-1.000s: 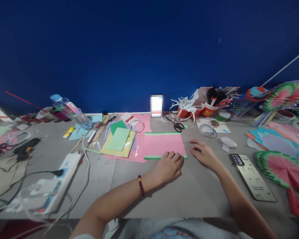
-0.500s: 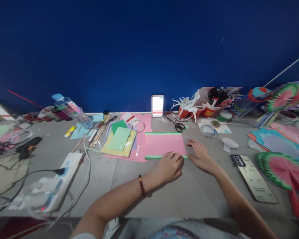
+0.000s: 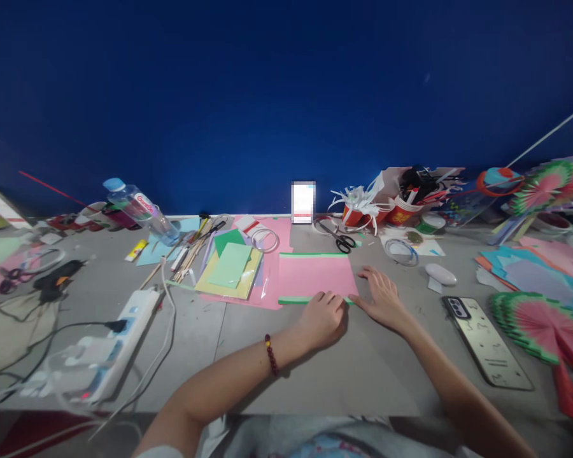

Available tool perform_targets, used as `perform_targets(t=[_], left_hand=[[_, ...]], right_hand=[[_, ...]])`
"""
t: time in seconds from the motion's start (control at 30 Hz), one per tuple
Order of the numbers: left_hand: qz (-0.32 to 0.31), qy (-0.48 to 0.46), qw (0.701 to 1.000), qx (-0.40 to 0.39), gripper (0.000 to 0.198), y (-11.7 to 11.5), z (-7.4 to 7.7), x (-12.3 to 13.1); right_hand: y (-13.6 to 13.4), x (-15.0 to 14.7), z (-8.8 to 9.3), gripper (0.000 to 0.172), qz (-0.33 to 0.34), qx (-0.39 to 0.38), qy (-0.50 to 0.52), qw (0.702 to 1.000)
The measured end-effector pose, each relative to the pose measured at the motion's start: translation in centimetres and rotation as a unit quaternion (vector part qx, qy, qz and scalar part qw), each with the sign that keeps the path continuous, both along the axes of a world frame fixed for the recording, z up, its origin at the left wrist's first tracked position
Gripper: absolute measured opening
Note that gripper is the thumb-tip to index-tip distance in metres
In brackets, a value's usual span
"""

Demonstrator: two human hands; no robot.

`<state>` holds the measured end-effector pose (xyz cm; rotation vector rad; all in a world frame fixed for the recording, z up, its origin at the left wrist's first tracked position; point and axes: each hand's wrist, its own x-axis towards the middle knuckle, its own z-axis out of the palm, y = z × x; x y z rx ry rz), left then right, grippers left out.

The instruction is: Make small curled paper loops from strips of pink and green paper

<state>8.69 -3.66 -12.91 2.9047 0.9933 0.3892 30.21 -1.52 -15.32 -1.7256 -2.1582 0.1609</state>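
Note:
A pink sheet of paper (image 3: 315,275) with green strips along its far and near edges lies flat on the grey table. My left hand (image 3: 325,319), with a beaded bracelet on its wrist, rests over the near green edge. Its fingers are bent and close together on the paper, and the thumb is hidden. At the right end of the sheet lies my right hand (image 3: 382,300), open and palm down, fingers stretched out and the thumb reaching to the near right corner. Black-handled scissors (image 3: 344,243) lie just beyond the sheet.
Stacked coloured papers (image 3: 229,266), a leaning bottle (image 3: 143,210) and a power strip (image 3: 119,346) are on the left. To the right are a phone (image 3: 489,343), a white computer mouse (image 3: 440,275), pleated paper fans (image 3: 539,327) and cups of tools (image 3: 403,210).
My left hand has slid slightly left along the near edge. My right thumb has shifted a little left, onto the paper's corner. The sheet itself looks almost unmoved.

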Motion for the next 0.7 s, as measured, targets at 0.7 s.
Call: perform_targets(t=[0.7], left_hand=[[-0.045, 0.009, 0.999, 0.024, 0.017, -0.4, -0.5, -0.4]], right_hand=[[0.4, 0.3, -0.9, 0.032, -0.008, 0.049, -0.006, 0.999]])
